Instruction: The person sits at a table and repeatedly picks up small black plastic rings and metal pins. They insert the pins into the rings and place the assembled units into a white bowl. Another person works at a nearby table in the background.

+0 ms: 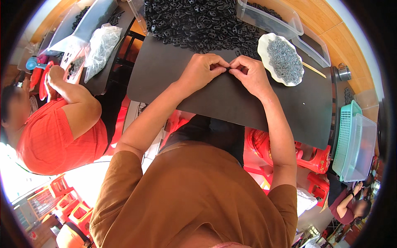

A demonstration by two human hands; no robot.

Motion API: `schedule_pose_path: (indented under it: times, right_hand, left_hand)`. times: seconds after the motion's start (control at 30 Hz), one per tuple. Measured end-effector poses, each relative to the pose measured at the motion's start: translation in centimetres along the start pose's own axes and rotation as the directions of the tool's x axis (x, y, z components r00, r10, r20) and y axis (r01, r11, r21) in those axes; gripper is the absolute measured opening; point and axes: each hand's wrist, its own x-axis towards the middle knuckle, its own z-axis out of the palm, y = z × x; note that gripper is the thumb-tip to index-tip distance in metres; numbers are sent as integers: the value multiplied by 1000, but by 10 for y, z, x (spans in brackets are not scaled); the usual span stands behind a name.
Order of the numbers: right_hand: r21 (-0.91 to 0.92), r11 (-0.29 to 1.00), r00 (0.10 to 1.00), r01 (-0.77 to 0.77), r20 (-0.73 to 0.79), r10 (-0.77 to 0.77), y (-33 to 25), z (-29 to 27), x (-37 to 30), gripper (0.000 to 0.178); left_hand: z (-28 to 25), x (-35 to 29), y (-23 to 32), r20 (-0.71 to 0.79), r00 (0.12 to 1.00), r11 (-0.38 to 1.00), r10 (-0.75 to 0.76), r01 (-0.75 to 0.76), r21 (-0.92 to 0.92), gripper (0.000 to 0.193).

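My left hand and my right hand meet above the dark table, fingertips pinched together. Between them is a small black piece, mostly covered by the fingers, so its exact kind is hidden. Just beyond my hands a wide heap of small black oval plastic parts with holes covers the far part of the table. Right of my right hand stands a white scalloped plate loaded with many tiny grey metallic-looking pieces.
A clear plastic bin stands at the far right, with a stick beside the plate. A green basket and a clear tub are at the right. On the left, a person in red works at another table near a plastic bag.
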Motion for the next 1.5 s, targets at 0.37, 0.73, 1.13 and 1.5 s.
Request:
schedule_pose_path:
  times: [0.37, 0.73, 1.13, 1.5]
  right_hand:
    - [-2, 998, 997, 67, -27, -67, 6, 4, -1, 9]
    - [-48, 991, 991, 127, -24, -128, 10, 7, -2, 12]
    - [163, 973, 978, -166, 152, 141, 8, -32, 14, 8]
    - [247, 959, 858, 142, -513, 5, 56, -111, 98, 39]
  left_hand:
    - [1, 1, -5, 22, 999, 998, 40, -41, 48, 12]
    - [2, 3, -7, 23, 989, 980, 149, -151, 128, 7]
    - [-2, 2, -8, -99, 995, 1000, 17, -19, -18, 14]
    - [-2, 1, -2, -14, 996, 991, 87, -86, 100, 11]
